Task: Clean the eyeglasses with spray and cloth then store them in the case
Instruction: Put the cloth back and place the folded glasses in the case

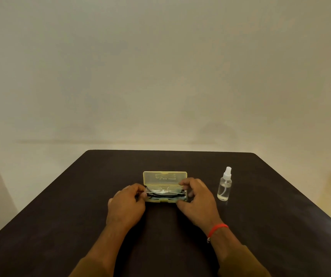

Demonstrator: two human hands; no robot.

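1. A yellow case (165,177) sits open in the middle of the dark table (80,196), lid standing up.
2. The glasses (163,192) are folded, right at the case's open bottom half.
3. The left hand (126,204) pinches the glasses' left end.
4. The right hand (195,198) holds the case's right end, fingers curled on the glasses there.
5. A clear spray bottle (224,185) stands right of the case, not touching.

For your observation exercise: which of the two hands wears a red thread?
The right hand, at the yellow plastic case's right end; the left hand's wrist is bare.
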